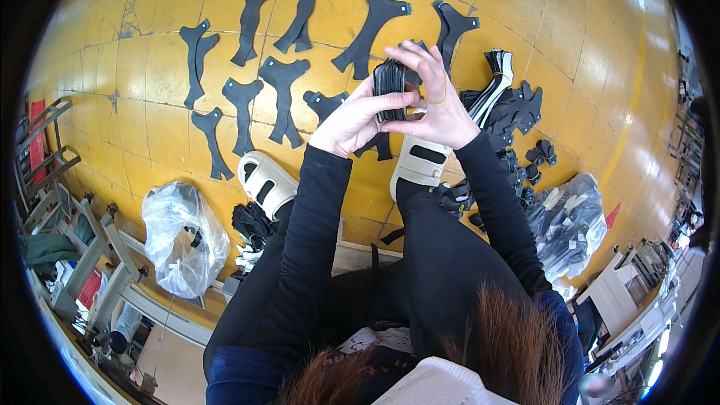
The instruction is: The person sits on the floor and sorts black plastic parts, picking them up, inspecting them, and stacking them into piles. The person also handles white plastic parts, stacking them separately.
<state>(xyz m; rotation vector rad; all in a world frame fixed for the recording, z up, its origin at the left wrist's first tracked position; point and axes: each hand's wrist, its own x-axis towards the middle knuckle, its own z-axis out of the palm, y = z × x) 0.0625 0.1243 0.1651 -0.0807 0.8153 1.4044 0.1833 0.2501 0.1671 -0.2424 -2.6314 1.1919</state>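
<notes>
A thick stack of black, flat fabric-like pieces (390, 90) is held upright above the floor, in front of my knees. My left hand (354, 120) is closed on its left side, with the thumb laid across the front. My right hand (441, 109) curves round the right side, fingers near the top edge and thumb near the bottom. On the floor beyond lie several black forked cut pieces (283, 94) in loose rows, many of them overlapping in pairs. Another forked piece (322, 103) is partly hidden behind my left hand.
Right of my hands lie a white-edged bundle (495, 86), a pile of dark pieces (517, 112) and small dark bundles (540, 154). Clear plastic bags stand at left (184, 236) and right (568, 221). Dark strips (253, 229) lie beside my left shoe (266, 184). Metal frames (112, 277) line the left.
</notes>
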